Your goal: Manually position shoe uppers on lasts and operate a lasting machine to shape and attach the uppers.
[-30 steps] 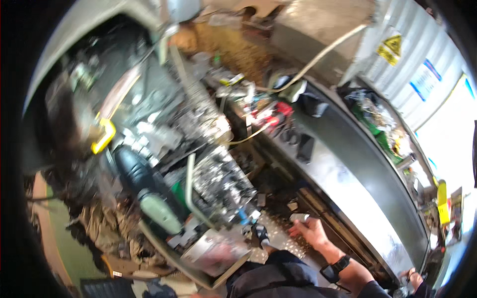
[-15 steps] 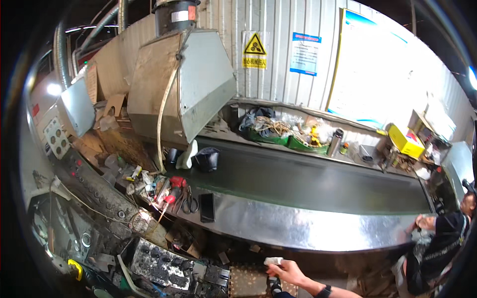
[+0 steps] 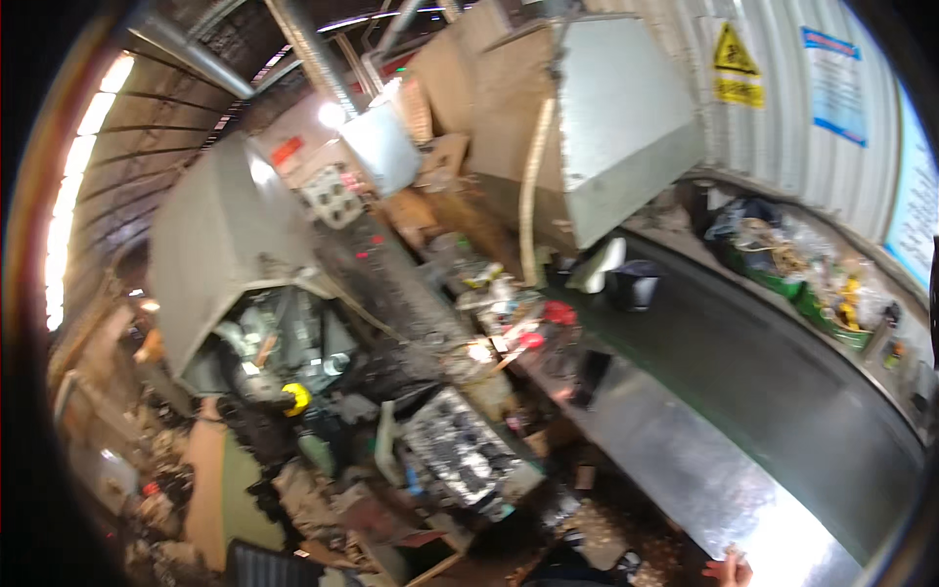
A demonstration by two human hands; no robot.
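At the lower edge, right of centre, the fingers of my right hand (image 3: 729,568) show, smeared by motion. They appear beside or over the shiny metal ledge (image 3: 675,430); contact cannot be made out. Whether the white piece held earlier is still in the fingers is unclear. My left hand is out of view. Along the ledge runs a dark conveyor belt (image 3: 743,342). A black phone (image 3: 590,378) lies at the ledge's left end, near some red-handled tools (image 3: 558,313).
A grey metal hood (image 3: 631,117) hangs over the belt's far end, above a black bucket (image 3: 634,284). Green-rimmed containers (image 3: 831,328) of clutter stand beyond the belt. On the left are a sooty block with round holes (image 3: 460,445) and a second hood (image 3: 220,254).
My view has swung left and tilted, bringing the left hood and scrap into sight. My right hand now sits lower and farther right in view. The person at the right is out of view.
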